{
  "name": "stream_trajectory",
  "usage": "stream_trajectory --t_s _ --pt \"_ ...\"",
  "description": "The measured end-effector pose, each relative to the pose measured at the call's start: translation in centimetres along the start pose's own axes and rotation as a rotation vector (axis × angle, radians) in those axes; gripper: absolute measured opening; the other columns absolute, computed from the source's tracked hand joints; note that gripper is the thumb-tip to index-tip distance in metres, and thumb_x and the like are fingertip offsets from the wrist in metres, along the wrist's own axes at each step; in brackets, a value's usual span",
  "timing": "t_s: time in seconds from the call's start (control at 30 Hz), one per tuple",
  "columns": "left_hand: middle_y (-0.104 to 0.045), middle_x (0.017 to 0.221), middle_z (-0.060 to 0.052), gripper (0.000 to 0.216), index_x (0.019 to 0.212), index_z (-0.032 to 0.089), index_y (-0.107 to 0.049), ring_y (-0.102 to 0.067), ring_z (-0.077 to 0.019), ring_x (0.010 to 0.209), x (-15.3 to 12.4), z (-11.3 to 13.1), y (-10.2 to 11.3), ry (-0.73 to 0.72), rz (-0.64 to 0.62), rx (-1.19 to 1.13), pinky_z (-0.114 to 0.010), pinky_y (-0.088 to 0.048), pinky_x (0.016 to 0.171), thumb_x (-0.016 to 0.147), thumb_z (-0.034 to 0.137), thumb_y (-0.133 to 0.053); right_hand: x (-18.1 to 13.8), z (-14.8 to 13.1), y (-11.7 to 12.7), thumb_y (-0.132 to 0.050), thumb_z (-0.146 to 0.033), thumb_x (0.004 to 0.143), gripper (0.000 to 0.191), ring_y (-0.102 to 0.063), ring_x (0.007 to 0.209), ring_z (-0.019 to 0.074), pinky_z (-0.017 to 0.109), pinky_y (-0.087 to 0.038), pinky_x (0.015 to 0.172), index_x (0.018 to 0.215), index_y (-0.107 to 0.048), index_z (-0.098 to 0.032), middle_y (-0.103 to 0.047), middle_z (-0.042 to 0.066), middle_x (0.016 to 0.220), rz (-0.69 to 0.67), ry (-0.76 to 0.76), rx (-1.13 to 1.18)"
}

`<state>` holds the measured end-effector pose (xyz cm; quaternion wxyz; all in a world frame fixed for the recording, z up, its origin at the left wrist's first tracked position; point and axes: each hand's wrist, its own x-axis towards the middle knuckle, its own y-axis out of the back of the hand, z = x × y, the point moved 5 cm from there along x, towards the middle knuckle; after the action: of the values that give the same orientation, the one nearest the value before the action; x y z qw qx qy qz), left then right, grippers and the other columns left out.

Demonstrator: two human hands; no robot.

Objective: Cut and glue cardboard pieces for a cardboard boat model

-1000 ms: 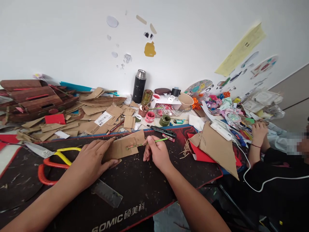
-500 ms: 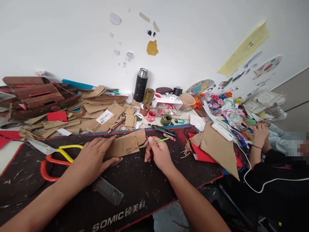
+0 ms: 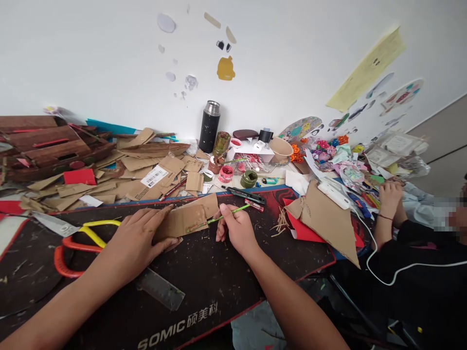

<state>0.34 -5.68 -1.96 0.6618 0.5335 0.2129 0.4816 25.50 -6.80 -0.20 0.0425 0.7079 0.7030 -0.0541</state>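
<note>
My left hand [image 3: 142,236] grips a brown piece of cardboard [image 3: 180,218], fingers along its far side and thumb at its near edge. In my right hand [image 3: 235,227] is a thin green paintbrush [image 3: 240,209], pinched between thumb and fingers. The brush's paint-smeared end lies across the right part of the cardboard. By my left forearm rest large scissors [image 3: 97,233] with yellow and orange handles, and a clear ruler [image 3: 162,289] lies just below that hand.
Open paint jars, one pink [image 3: 226,173] and one green [image 3: 249,178], stand behind the mat [image 3: 219,277]. A black flask [image 3: 210,127], cardboard scraps and a brown model ship [image 3: 54,146] line the wall. A box cutter [image 3: 244,195] lies beyond my right hand. Another person's hand [image 3: 390,197] is at far right.
The view has shifted slightly, so most things sit a little further left. My left hand keeps its hold on the cardboard. The brush stays in my right hand, over the cardboard.
</note>
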Motion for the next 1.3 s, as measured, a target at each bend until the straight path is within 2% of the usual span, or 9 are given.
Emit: stream_trajectory --t_s 0.23,0.43,0.53,0.73,0.8,1.03,1.3 --pt "-0.074 0.137 -0.022 0.089 0.154 0.012 -0.057 -0.066 -0.0422 0.127 0.0 -0.1 -0.1 -0.011 0.008 0.014 -0.056 -0.05 0.107 0.097 0.08 -0.045 0.1 0.1 2.1 -0.066 -0.075 0.092 0.058 -0.06 0.037 0.0139 0.019 -0.039 0.035 0.076 -0.064 -0.019 -0.054 -0.005 0.045 0.071 0.022 -0.041" --pt "-0.075 0.136 -0.021 0.09 0.154 0.014 -0.057 -0.066 -0.0427 0.127 0.0 -0.3 -0.3 -0.005 0.009 0.003 -0.056 -0.05 0.108 0.095 0.081 -0.046 -0.1 0.1 3.8 -0.066 -0.076 0.091 0.059 -0.06 0.037 0.0135 0.019 -0.039 0.035 0.077 -0.065 -0.019 -0.055 -0.005 0.046 0.142 0.017 -0.033" --pt "-0.075 0.135 -0.02 0.088 0.153 0.016 -0.058 -0.066 -0.0419 0.126 0.0 -0.3 -0.3 0.005 0.001 0.003 -0.056 -0.05 0.108 0.095 0.081 -0.045 -0.1 0.1 3.4 -0.066 -0.076 0.091 0.058 -0.058 0.035 0.0125 0.019 -0.038 0.034 0.078 -0.064 -0.019 -0.055 -0.005 0.047 0.146 0.021 -0.005" --pt "-0.075 0.137 -0.021 0.089 0.151 0.015 -0.06 -0.066 -0.0424 0.128 0.1 -0.2 -0.1 0.009 -0.003 0.004 -0.056 -0.05 0.11 0.095 0.083 -0.044 0.1 0.1 0.6 -0.065 -0.078 0.089 0.059 -0.061 0.037 0.0137 0.019 -0.041 0.035 0.078 -0.062 -0.02 -0.058 -0.004 0.048 0.027 0.017 0.026" --pt "-0.075 0.137 -0.021 0.089 0.152 0.016 -0.059 -0.066 -0.0426 0.128 0.1 -0.1 0.0 0.006 -0.007 -0.001 -0.057 -0.05 0.11 0.096 0.082 -0.044 0.1 0.1 0.8 -0.065 -0.077 0.09 0.058 -0.061 0.038 0.0137 0.019 -0.041 0.035 0.079 -0.063 -0.02 -0.059 -0.004 0.049 0.027 0.018 0.019" --pt "-0.075 0.135 -0.021 0.088 0.153 0.017 -0.059 -0.066 -0.0429 0.127 0.0 0.0 0.0 0.02 -0.005 -0.014 -0.057 -0.051 0.108 0.095 0.082 -0.045 0.0 0.1 4.2 -0.068 -0.074 0.09 0.056 -0.058 0.036 0.013 0.02 -0.041 0.035 0.079 -0.063 -0.019 -0.058 -0.004 0.049 0.149 0.024 0.014" --pt "-0.075 0.138 -0.021 0.087 0.152 0.015 -0.06 -0.067 -0.0424 0.128 0.1 -0.1 0.1 0.003 -0.004 -0.002 -0.055 -0.051 0.109 0.094 0.08 -0.05 0.4 0.4 2.1 -0.066 -0.075 0.091 0.056 -0.057 0.035 0.0131 0.02 -0.041 0.034 0.08 -0.063 -0.02 -0.057 -0.005 0.048 0.076 0.024 0.046"
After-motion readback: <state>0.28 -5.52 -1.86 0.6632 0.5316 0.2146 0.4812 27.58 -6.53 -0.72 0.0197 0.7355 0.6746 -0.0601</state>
